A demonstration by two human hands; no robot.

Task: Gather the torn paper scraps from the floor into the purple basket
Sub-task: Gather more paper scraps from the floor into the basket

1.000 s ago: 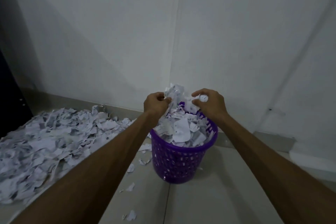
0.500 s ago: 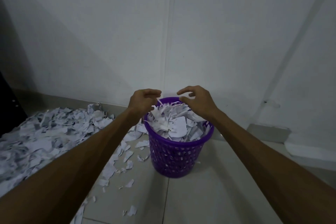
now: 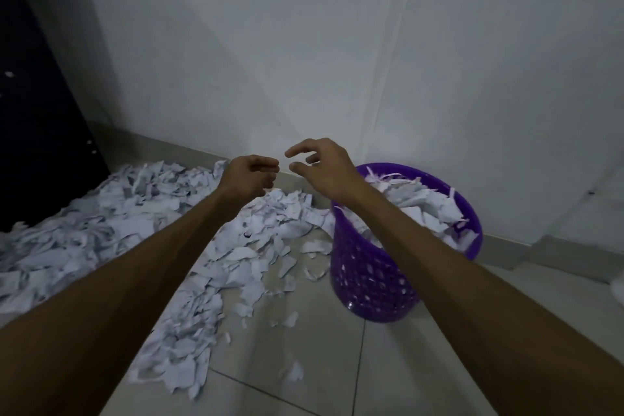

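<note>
Scraps [image 3: 415,203] fill the purple basket [image 3: 368,280]; more litter the floor [image 3: 320,365] left of it. Both hands have left its rim, now left of it: left hand [image 3: 248,176] loosely curled, right hand [image 3: 324,164] with fingers [image 3: 297,149] spread, both empty.

Two bare hands, left [image 3: 248,176] loosely curled and right [image 3: 320,165] with relaxed fingers, both holding nothing, hover above torn white paper scraps [image 3: 141,230] strewn on a tiled floor [image 3: 320,365], beside a scrap-filled round purple plastic basket [image 3: 374,284].
</note>
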